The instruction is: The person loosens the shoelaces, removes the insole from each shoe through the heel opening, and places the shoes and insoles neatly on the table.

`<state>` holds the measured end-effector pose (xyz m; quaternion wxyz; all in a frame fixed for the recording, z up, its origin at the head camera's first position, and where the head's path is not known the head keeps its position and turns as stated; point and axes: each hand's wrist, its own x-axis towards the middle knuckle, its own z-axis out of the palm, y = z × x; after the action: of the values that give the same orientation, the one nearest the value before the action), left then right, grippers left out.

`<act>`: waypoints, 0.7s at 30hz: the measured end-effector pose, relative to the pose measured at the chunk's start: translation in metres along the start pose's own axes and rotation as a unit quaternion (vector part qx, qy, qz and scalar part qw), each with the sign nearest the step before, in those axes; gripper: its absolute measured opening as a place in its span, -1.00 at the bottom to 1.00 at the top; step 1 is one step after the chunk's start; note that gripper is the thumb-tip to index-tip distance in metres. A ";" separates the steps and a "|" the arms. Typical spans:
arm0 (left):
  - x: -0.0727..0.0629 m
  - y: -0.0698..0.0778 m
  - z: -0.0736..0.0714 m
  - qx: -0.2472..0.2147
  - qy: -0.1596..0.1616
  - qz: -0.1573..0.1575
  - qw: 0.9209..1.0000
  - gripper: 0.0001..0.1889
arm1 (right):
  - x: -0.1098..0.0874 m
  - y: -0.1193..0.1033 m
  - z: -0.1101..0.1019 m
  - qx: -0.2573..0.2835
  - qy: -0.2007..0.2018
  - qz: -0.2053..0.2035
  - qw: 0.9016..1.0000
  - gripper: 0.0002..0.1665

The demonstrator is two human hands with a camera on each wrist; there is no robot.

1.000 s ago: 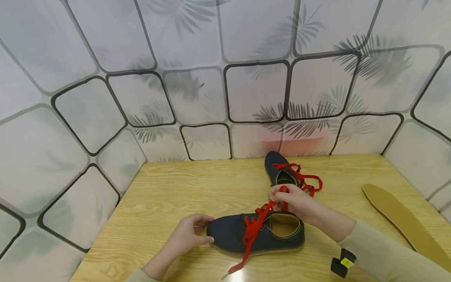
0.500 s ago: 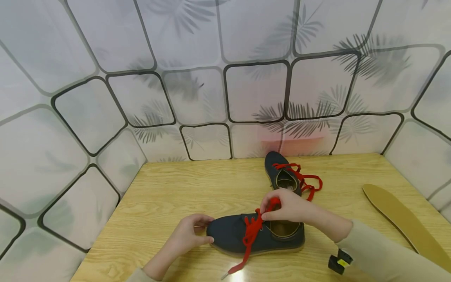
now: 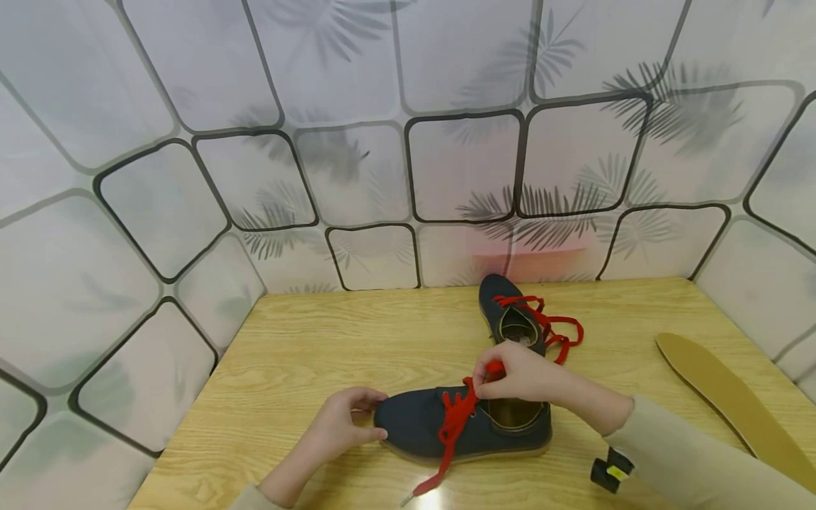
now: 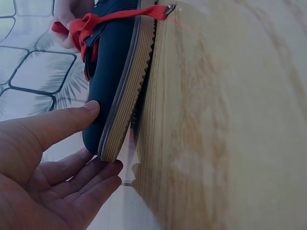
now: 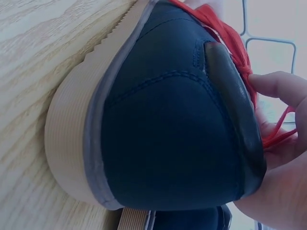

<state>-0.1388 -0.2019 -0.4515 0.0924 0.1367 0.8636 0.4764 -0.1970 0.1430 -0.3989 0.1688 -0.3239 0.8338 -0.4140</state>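
Note:
A dark blue shoe with a ribbed tan sole lies on the table, its toe to the left. My left hand holds the toe; in the left wrist view the thumb presses on top and the fingers curve round the front edge of the sole. Over the shoe's opening, my right hand pinches a red shoelace by the tongue. In the right wrist view, thumb and fingers grip the lace above the heel collar. The lace's other end trails onto the table.
A second blue shoe with loose red laces stands behind, partly hidden by my right hand. A tan insole-shaped piece lies at the right on the wooden table. A patterned curtain encloses the back and sides.
My right hand has come down and left with the lace, from above the shoe's opening to close by the tongue. My left hand and the shoe have stayed in place.

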 end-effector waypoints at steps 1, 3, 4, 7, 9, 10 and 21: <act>0.000 0.000 0.000 0.000 0.000 0.000 1.000 -0.49 | 0.000 0.000 0.000 0.004 0.000 0.004 1.000 -0.93; 0.000 0.000 0.000 -0.001 0.000 0.001 1.000 -0.49 | 0.001 0.000 0.001 0.013 0.000 0.012 1.000 -0.93; 0.000 0.000 0.000 -0.002 0.000 0.002 1.000 -0.49 | 0.001 0.000 0.001 0.019 0.000 0.018 1.000 -0.93; 0.000 -0.001 0.000 -0.002 0.000 0.002 1.000 -0.49 | 0.002 0.000 0.001 0.053 0.002 0.051 0.997 -0.91; 0.000 -0.001 0.000 -0.002 -0.001 0.003 1.000 -0.49 | 0.002 0.001 0.001 0.086 0.005 0.073 0.994 -0.88; 0.000 0.000 0.000 -0.003 -0.001 0.003 1.000 -0.49 | 0.002 0.001 0.000 0.103 0.008 0.080 0.991 -0.86; -0.001 0.000 0.000 -0.010 -0.003 0.002 1.000 -0.49 | 0.002 0.010 -0.004 0.281 0.041 0.112 0.952 -0.75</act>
<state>-0.1381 -0.2021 -0.4515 0.0953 0.1394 0.8582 0.4848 -0.2047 0.1486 -0.4047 0.2645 -0.1507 0.7206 -0.6230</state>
